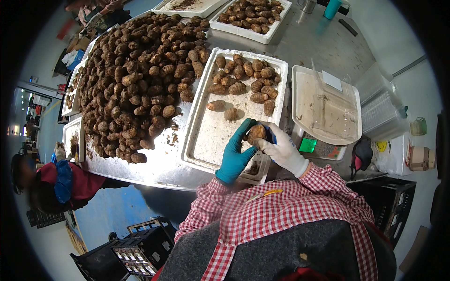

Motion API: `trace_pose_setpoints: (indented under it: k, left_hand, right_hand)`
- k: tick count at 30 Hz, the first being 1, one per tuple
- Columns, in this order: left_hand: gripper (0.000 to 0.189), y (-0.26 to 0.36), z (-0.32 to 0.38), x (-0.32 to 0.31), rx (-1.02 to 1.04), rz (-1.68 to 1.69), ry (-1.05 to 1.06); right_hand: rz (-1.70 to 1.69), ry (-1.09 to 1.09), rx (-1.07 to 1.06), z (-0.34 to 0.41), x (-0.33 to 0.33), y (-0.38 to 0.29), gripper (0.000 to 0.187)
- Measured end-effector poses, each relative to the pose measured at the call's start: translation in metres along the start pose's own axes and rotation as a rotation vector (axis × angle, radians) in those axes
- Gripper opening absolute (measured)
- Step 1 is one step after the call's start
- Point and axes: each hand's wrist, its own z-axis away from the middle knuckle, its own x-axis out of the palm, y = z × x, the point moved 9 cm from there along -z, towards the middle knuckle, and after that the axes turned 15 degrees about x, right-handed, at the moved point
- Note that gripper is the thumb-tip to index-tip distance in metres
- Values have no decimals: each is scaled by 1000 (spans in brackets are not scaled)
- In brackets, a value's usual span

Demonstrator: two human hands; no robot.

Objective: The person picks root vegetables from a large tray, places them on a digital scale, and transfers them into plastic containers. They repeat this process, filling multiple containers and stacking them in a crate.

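My left hand [236, 154], in a teal glove, and my right hand [283, 149], in a white glove with a dark blue palm, hold a brown taro corm [257, 134] between them. They are over the near right part of a white foam tray [207, 140]. Inside that tray, several taro corms [237, 88] lie mostly towards the far side, and dark crumbs of dirt sit at its near corner. A large heap of taro corms [130, 84] covers the steel table to the left of the tray.
A digital scale [318, 147] with a clear plastic lid on its pan stands right of the tray, beside stacked clear plastic containers [381, 112]. Another foam tray of corms [246, 31] is at the back. Co-workers are at the left and upper left. Black crates [144, 249] stand below the table.
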Motion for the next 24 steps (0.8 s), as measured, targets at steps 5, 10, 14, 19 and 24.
trace_pose_setpoints:
  k: [5,10,14,19,24]
  left_hand:
    - [63,-6,2,-82,24,-544,275]
    - [67,-24,-36,-73,9,-963,36]
    - [57,-55,-52,-69,113,-1161,-2]
    - [47,-78,-44,-72,-226,-213,218]
    - [55,-54,-13,-23,-421,326,111]
  right_hand:
    - [-486,-156,203,1,1,25,39]
    - [-1080,-424,403,-8,24,81,38]
    - [-1108,-428,567,-8,34,93,41]
    - [-991,-270,583,-9,18,97,38]
    - [-812,-39,459,-16,0,77,22]
